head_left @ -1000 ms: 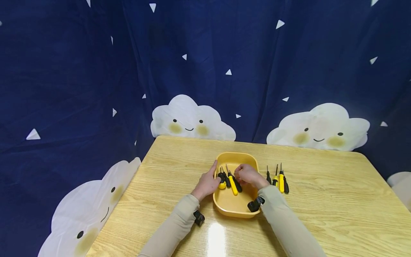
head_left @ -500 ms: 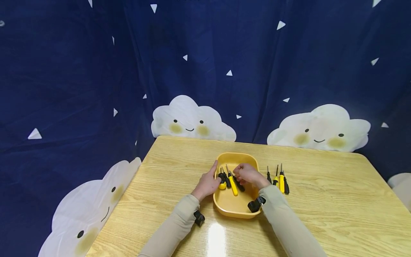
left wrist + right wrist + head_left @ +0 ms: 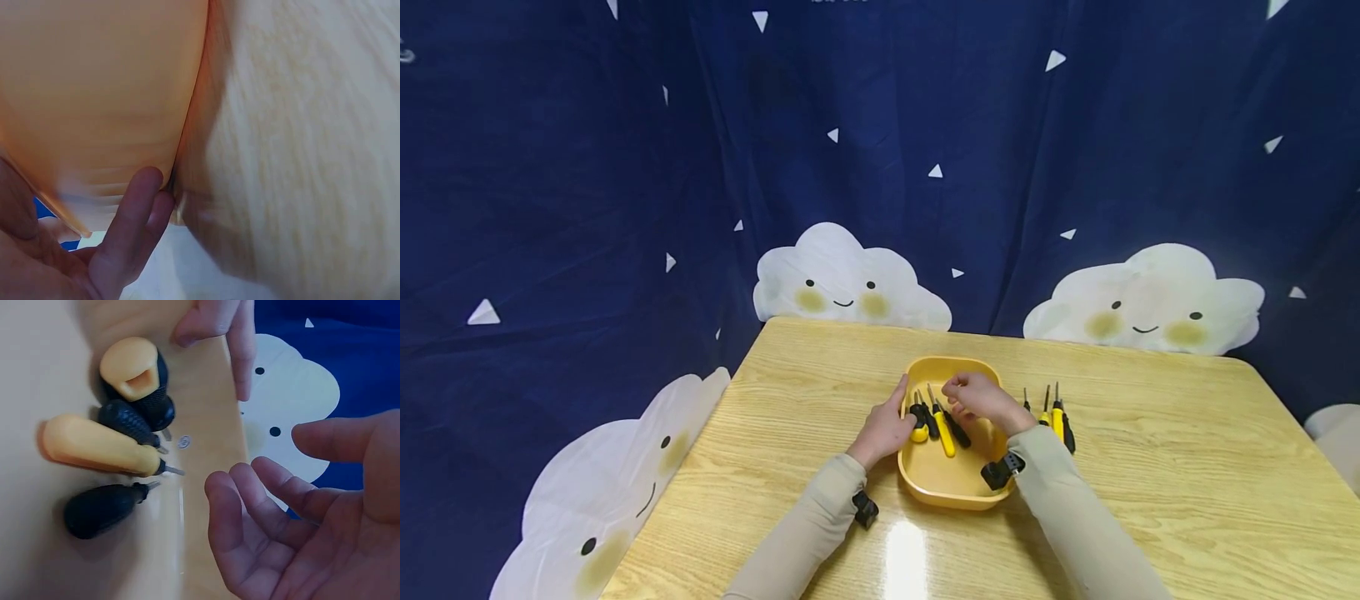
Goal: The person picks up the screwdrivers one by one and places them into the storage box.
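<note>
My left hand (image 3: 882,432) grips the left wall of a yellow plastic tub (image 3: 955,502), thumb over the rim and fingers against the outside (image 3: 134,212). Inside lie a stubby yellow-and-black screwdriver (image 3: 128,369), a black screwdriver (image 3: 128,422), a yellow-handled screwdriver (image 3: 100,444) and another black screwdriver (image 3: 97,512), side by side with tips toward the far end. Over the tub's far right part hovers my right hand (image 3: 981,400), fingers bent loosely and thumb apart. It holds nothing and is nearest the rightmost black screwdriver.
Right of the tub, several yellow and black screwdrivers stand in a row on the wooden table (image 3: 1157,467), such as a yellow screwdriver (image 3: 1057,419); my right forearm partly covers them. A blue curtain (image 3: 880,100) with white clouds hangs behind the table.
The rightmost black screwdriver in the tub has shifted slightly right and now lies apart from my right hand, which has risen a little away from it. My left hand stays put.
</note>
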`<state>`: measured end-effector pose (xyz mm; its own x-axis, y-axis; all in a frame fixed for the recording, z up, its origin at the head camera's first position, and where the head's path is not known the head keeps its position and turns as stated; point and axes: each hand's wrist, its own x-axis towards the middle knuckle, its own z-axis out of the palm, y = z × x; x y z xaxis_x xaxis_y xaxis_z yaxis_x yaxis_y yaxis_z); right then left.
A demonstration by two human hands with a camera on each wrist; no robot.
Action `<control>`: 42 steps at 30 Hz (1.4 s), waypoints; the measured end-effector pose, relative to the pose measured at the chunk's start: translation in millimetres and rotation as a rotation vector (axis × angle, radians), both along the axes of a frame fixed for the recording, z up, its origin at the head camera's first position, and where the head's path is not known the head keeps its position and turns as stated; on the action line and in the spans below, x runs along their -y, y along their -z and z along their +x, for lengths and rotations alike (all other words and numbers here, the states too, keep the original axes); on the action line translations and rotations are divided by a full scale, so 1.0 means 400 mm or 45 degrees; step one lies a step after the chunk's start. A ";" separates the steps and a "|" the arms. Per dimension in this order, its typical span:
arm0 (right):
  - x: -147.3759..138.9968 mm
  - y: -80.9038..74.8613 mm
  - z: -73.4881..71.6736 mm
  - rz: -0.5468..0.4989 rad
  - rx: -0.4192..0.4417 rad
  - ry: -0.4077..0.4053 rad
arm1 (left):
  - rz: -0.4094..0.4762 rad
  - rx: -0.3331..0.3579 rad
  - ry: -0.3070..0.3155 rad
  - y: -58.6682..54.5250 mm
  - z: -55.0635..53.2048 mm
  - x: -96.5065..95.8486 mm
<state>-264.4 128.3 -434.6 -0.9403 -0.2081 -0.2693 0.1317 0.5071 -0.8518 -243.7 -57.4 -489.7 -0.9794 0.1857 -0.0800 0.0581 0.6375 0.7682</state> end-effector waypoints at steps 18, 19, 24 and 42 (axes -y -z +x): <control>-0.011 -0.079 0.024 0.195 -0.211 -0.108 | 0.004 0.015 0.001 0.001 -0.003 0.000; -0.012 -0.082 0.025 0.198 -0.218 -0.107 | 0.004 0.013 0.002 0.000 -0.003 0.000; -0.026 -0.094 0.028 0.226 -0.257 -0.123 | 0.004 0.007 0.002 0.001 0.000 0.000; -0.101 -0.121 0.026 0.478 -0.409 -0.121 | 0.033 0.012 -0.007 -0.003 0.004 0.001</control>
<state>-254.2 168.6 -386.4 -0.9697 -0.2408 -0.0421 -0.1686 0.7835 -0.5980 -242.0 -57.9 -488.3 -0.9795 0.1826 -0.0846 0.0472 0.6175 0.7852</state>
